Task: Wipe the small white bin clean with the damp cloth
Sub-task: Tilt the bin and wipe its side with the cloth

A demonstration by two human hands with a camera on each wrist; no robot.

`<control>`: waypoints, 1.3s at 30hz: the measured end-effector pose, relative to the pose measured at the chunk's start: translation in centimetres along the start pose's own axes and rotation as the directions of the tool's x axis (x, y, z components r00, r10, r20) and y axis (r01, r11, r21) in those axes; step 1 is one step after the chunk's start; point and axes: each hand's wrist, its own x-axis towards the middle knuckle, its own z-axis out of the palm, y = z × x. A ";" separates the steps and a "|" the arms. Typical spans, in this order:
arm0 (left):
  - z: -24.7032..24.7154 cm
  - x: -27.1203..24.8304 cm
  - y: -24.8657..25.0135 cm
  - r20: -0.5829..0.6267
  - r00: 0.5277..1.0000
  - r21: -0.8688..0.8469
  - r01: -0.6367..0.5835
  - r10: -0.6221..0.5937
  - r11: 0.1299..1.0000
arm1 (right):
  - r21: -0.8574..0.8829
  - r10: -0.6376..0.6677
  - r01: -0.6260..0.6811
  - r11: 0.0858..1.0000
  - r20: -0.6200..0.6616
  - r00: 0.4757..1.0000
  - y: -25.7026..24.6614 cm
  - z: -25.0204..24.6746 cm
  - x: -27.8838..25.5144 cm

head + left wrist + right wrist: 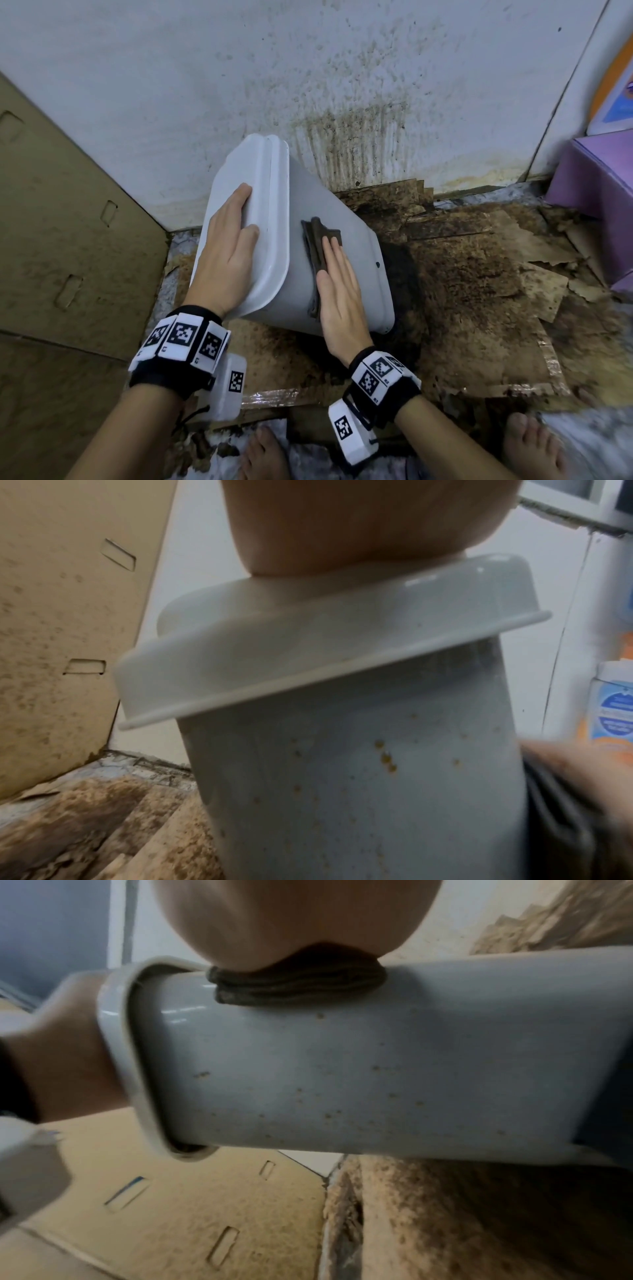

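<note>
Small white plastic bin [335, 246] lies tilted on stained cardboard [479, 274]; left hand [227, 253], fingers straight, presses its lid at 9 o'clock, right hand [339, 294] flat on a folded dark damp cloth [317, 240]. Left wrist: brown specks dot the wall [377, 777]. Right wrist: cloth [298, 985] at 12 o'clock.

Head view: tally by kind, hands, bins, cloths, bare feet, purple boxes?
Hands: 2, left hand on the lid end, right hand flat on the cloth
White bin: 1
Dark cloth: 1
Bare feet: 2
Purple box: 1
Total: 7
</note>
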 end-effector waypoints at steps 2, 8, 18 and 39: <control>0.1 0.0 0.1 -0.005 1.000 0.000 -0.010 0.010 1.000 | 0.003 0.074 -0.074 0.997 -0.044 0.996 2.3 -0.5 -0.2; 0.1 0.0 0.1 -0.010 1.000 0.003 -0.015 0.015 1.000 | 0.018 0.348 -0.348 0.937 -0.049 0.936 8.4 -3.0 -1.1; 0.8 0.3 0.5 -0.012 0.999 0.026 -0.038 0.038 0.999 | 0.086 0.381 -0.372 0.924 -0.267 0.885 6.5 -2.0 0.3; 5.9 1.3 9.0 0.126 0.988 0.150 -0.112 0.093 0.982 | 0.173 0.085 -0.060 0.983 -0.141 0.986 -8.5 -10.0 4.4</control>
